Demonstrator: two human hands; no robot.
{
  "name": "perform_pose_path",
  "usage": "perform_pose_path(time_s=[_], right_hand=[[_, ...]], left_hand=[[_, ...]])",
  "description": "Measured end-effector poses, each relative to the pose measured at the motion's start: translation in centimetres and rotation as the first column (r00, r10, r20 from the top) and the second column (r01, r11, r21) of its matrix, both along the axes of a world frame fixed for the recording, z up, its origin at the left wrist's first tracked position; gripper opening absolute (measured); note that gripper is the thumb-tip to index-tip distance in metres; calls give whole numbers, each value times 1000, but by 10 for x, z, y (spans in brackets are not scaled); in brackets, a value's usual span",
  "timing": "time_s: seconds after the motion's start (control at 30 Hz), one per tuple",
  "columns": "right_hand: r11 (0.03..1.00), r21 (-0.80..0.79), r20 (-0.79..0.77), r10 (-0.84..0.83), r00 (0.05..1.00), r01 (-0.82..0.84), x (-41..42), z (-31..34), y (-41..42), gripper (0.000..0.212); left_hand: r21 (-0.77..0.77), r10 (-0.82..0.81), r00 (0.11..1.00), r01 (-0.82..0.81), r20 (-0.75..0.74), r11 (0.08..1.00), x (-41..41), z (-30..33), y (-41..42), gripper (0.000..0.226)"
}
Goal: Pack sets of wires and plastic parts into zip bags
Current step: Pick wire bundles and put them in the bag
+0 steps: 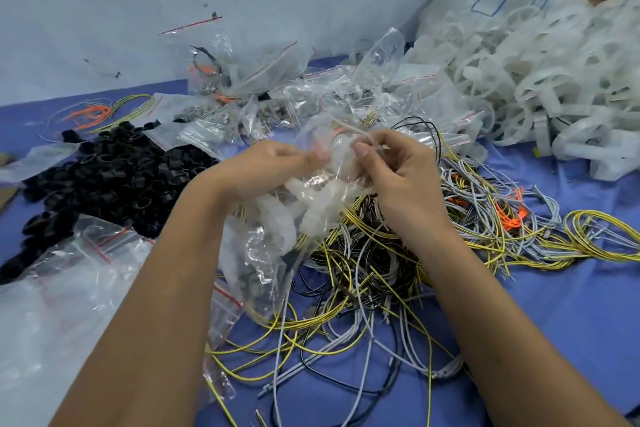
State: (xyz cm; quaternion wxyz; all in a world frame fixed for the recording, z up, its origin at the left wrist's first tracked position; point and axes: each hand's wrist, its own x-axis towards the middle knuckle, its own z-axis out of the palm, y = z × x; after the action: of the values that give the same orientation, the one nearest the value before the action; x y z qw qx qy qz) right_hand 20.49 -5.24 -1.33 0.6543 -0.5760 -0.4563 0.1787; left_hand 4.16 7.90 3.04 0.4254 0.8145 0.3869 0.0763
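Both hands hold one clear zip bag (277, 239) above the blue table. My left hand (273, 166) pinches the bag's top edge from the left, and my right hand (398, 170) pinches it from the right with thumb and fingers curled. Inside the bag I see white plastic parts (311, 208) and some yellow wire. A tangle of yellow, grey and black wires (374, 263) lies under and to the right of the bag.
A heap of black plastic rings (114, 177) lies at the left. Empty zip bags (69, 281) are stacked at the near left. Filled bags (263, 94) pile up at the back. White plastic parts (519, 80) spill from a large sack at the right.
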Motion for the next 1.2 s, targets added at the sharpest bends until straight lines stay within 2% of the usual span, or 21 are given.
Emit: perform_pose_path(time_s=[0.07,0.27,0.33,0.43,0.5,0.53,0.6,0.63,0.73,0.8,0.93,1.0,1.1,1.2], right_hand=[[999,22,-15,-38,999,39,2,0,1,12],[996,60,-108,-64,992,71,5,-1,2,22],[999,48,-160,1,987,7,7,1,1,22],[983,75,-398,182,899,-166,8,7,-1,21],[971,109,-522,238,819,-213,8,11,-2,21],[973,99,-544,229,808,-209,10,12,-3,20],[980,42,-533,185,826,-192,11,11,-4,18],[983,15,-523,164,837,-183,11,10,-4,16],[988,12,-540,135,830,-153,10,6,-1,15],[985,48,-556,162,815,-163,12,4,1,12],[969,113,-521,244,818,-218,24,1,1,9],[974,53,-436,219,873,-219,29,0,1,11],[985,-95,-216,123,969,-146,32,0,6,19],[978,-112,-208,152,966,-178,36,4,13,11]], left_hand=[[-28,-57,998,57,20,998,-2,-2,1,45],[-100,11,978,11,209,995,-6,12,1,36],[-192,94,943,-33,320,981,-7,19,-2,24],[-349,243,868,-88,433,933,-4,18,-7,27],[-471,261,844,-11,468,882,-6,16,-13,22],[-512,209,858,72,469,856,-8,13,-16,21],[-538,84,884,202,459,818,-14,9,-20,9],[-547,72,886,217,458,808,-15,6,-20,5],[-517,122,893,136,433,845,-19,-6,-11,42],[-498,97,877,173,470,849,-23,-15,-6,49],[-520,74,790,328,609,789,-33,-35,-1,60],[-509,100,759,327,643,796,-34,-39,0,70],[-498,105,745,327,659,803,-34,-41,4,89],[-518,108,758,326,643,791,-37,-43,6,88]])
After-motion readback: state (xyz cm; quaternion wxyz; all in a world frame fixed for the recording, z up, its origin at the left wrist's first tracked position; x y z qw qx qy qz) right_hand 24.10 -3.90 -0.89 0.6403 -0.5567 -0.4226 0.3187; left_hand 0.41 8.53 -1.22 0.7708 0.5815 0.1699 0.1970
